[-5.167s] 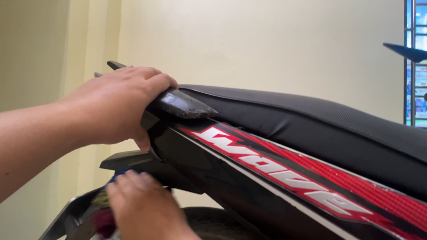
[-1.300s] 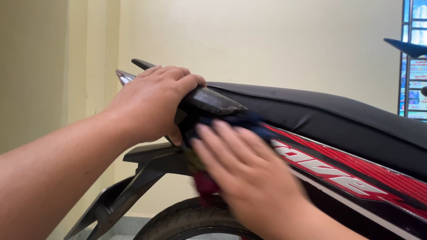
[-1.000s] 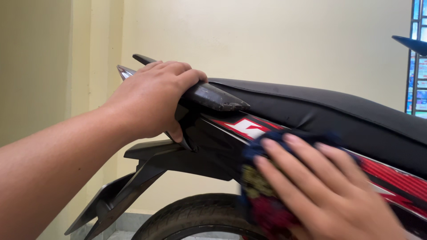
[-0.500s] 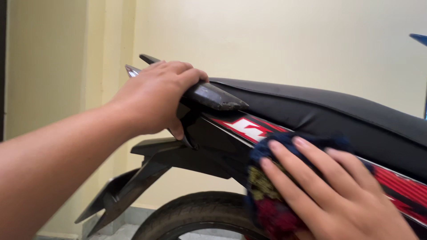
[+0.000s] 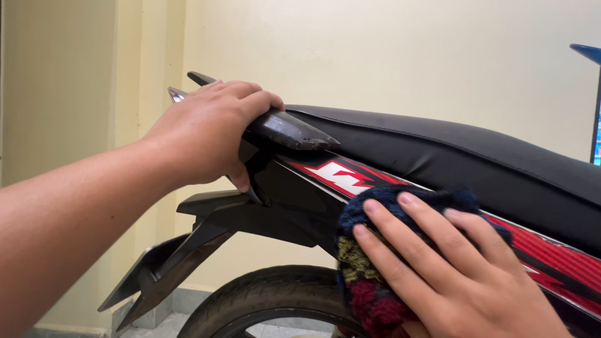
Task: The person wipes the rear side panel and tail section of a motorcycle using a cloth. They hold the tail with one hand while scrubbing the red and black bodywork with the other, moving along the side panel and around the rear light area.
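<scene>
Two hands: both bare, both on the rear of a motorbike.
Left hand (image 5: 210, 134): clenched over the black grab rail (image 5: 285, 128) at the tail, fingers curled over the top, thumb tucked under.
Right hand (image 5: 447, 266): flat, fingers spread, pressing a cloth against the side panel; not gripping, just palm pressure.
Cloth (image 5: 366, 285): knitted, dark blue on top, olive and red lower down; sits near right, under the fingers, touching the panel.
Side panel (image 5: 551, 256): red w/ black and white graphics, runs left to right below the seat.
Seat (image 5: 451, 153): black, textured, just above the cloth.
Rear fender (image 5: 169, 263): black, sticks out lower left.
Tyre (image 5: 269, 300): below, partly seen.
Wall (image 5: 407, 56): cream, far behind.
</scene>
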